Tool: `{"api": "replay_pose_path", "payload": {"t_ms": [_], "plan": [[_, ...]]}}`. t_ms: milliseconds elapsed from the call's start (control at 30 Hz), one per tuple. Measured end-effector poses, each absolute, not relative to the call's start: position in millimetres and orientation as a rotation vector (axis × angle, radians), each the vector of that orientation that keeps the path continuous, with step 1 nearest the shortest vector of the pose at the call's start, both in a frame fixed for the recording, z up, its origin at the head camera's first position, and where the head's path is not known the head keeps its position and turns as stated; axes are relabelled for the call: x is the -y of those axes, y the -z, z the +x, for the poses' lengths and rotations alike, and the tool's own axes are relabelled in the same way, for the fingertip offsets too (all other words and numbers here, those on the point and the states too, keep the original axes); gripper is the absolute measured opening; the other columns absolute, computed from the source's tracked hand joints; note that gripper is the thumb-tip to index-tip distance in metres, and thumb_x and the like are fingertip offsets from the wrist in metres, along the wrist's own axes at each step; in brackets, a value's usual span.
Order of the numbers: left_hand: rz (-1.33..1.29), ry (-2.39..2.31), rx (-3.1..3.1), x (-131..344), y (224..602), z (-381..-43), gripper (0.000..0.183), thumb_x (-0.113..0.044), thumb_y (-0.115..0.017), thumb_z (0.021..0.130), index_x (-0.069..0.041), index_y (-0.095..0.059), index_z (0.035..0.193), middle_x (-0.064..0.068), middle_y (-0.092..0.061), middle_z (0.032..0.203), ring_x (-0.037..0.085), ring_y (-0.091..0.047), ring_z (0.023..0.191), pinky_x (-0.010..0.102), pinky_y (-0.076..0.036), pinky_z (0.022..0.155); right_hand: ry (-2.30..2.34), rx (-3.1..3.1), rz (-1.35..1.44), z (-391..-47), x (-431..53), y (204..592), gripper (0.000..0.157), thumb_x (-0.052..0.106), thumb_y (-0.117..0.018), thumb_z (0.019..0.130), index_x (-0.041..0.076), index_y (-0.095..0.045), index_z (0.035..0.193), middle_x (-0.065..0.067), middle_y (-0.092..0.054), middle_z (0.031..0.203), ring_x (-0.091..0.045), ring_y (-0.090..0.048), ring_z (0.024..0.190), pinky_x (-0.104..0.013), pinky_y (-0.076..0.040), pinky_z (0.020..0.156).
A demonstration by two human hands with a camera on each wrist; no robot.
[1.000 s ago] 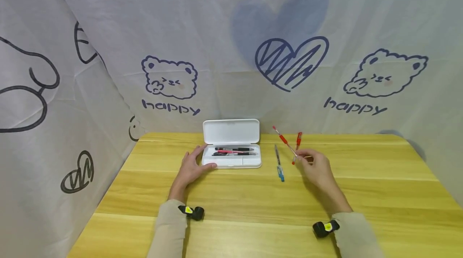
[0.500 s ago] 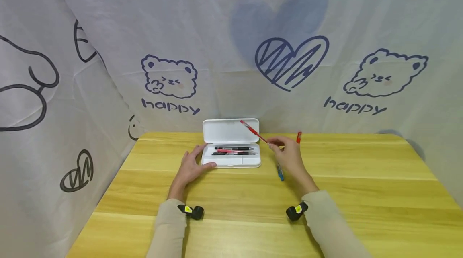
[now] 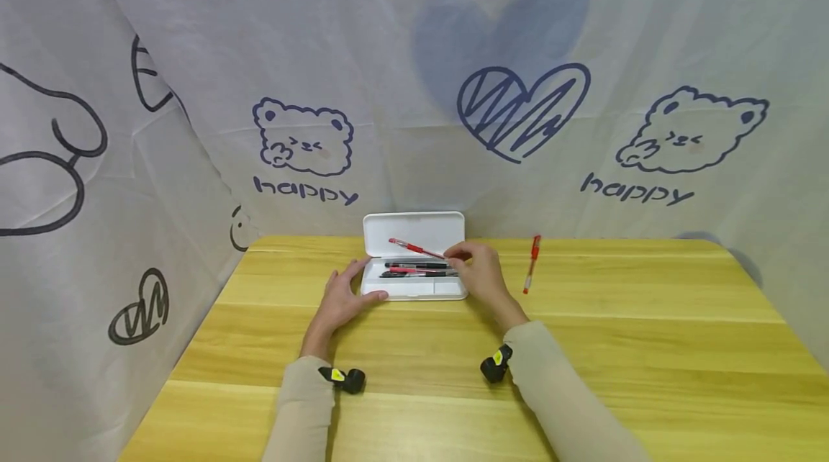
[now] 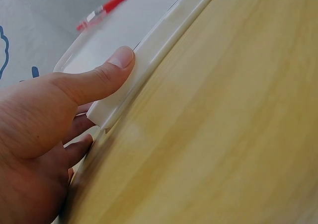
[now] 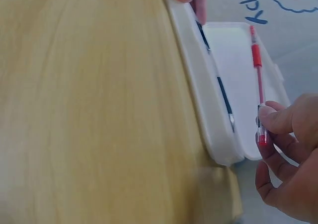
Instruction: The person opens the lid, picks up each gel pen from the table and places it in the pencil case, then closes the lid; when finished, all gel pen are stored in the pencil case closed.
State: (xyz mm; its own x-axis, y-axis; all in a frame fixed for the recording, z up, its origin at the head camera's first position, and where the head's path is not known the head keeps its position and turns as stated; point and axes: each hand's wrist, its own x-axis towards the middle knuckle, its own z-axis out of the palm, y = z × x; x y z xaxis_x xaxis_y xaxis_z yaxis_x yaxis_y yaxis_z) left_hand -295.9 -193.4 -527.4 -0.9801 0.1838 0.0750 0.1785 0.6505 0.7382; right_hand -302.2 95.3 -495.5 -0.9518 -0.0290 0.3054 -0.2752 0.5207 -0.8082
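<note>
A white pencil case lies on the table with its lid raised. My left hand holds its left end, the thumb along the front rim and the fingers round the side. Between thumb and fingertips, my right hand pinches a red gel pen with a clear barrel. That pen slants above the case's back compartment, its far end pointing left in front of the lid. Inside the compartment lie black pens and a pinkish-red pen.
Another red pen lies on the wooden table, right of the right hand. A printed cloth hangs behind the table's far edge. Dark wrist cameras sit at both cuffs.
My right hand has carried the red gel pen leftward from the table's right side to over the pencil case. The blue pen is now hidden behind that hand. My left hand stays put.
</note>
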Motion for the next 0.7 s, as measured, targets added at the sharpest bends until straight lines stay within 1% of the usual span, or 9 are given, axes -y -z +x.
{"api": "replay_pose_path", "payload": {"t_ms": [167, 333, 400, 467, 567, 700], "plan": [[0.317, -1.298, -2.837, 195, 527, -295, 0.089, -0.034, -0.087, 0.083, -0.008, -0.042, 0.156, 0.026, -0.035, 0.16, 0.042, -0.024, 0.152, 0.052, 0.0, 0.127, -1.328, 2.606, 0.241, -305, -89, 498, 0.012, -0.001, -0.071, 0.093, 0.006, -0.08, 0.095, -0.007, -0.075, 0.093, -0.024, -0.065, 0.091, -0.042, -0.055, 0.085], [0.338, -1.3, -2.858, 195, 527, -296, 0.088, -0.033, -0.087, 0.083, -0.007, -0.044, 0.155, 0.027, -0.037, 0.158, 0.043, -0.027, 0.151, 0.054, -0.001, 0.127, -1.194, 2.682, 0.235, -307, -87, 499, 0.011, 0.007, -0.074, 0.094, 0.014, -0.082, 0.095, -0.002, -0.077, 0.097, -0.024, -0.069, 0.097, -0.045, -0.053, 0.09], [0.344, -1.306, -2.859, 195, 527, -297, 0.088, -0.033, -0.087, 0.082, -0.007, -0.044, 0.155, 0.027, -0.038, 0.158, 0.043, -0.027, 0.151, 0.054, -0.001, 0.127, -1.168, 2.691, 0.256, -308, -86, 500, 0.011, 0.007, -0.074, 0.093, 0.014, -0.082, 0.095, -0.003, -0.078, 0.099, -0.024, -0.07, 0.1, -0.046, -0.053, 0.092], [0.345, -1.311, -2.859, 195, 528, -297, 0.088, -0.032, -0.087, 0.082, -0.007, -0.045, 0.155, 0.027, -0.038, 0.158, 0.043, -0.027, 0.151, 0.054, -0.001, 0.127, -1.189, 2.689, 0.287, -308, -85, 501, 0.011, 0.005, -0.073, 0.093, 0.011, -0.081, 0.097, -0.005, -0.078, 0.1, -0.025, -0.069, 0.101, -0.046, -0.054, 0.093], [0.341, -1.306, -2.86, 195, 529, -297, 0.088, -0.032, -0.087, 0.082, -0.007, -0.045, 0.155, 0.027, -0.038, 0.158, 0.043, -0.027, 0.151, 0.054, -0.002, 0.127, -1.222, 2.689, 0.305, -309, -84, 504, 0.013, 0.001, -0.07, 0.094, 0.006, -0.08, 0.102, -0.009, -0.076, 0.101, -0.026, -0.068, 0.098, -0.043, -0.056, 0.09], [0.345, -1.308, -2.864, 195, 529, -296, 0.088, -0.032, -0.087, 0.082, -0.006, -0.044, 0.155, 0.027, -0.039, 0.158, 0.043, -0.027, 0.151, 0.054, -0.001, 0.127, -1.216, 2.678, 0.255, -309, -85, 507, 0.017, 0.001, -0.069, 0.095, 0.008, -0.079, 0.107, -0.008, -0.075, 0.102, -0.023, -0.066, 0.094, -0.041, -0.056, 0.087]]}}
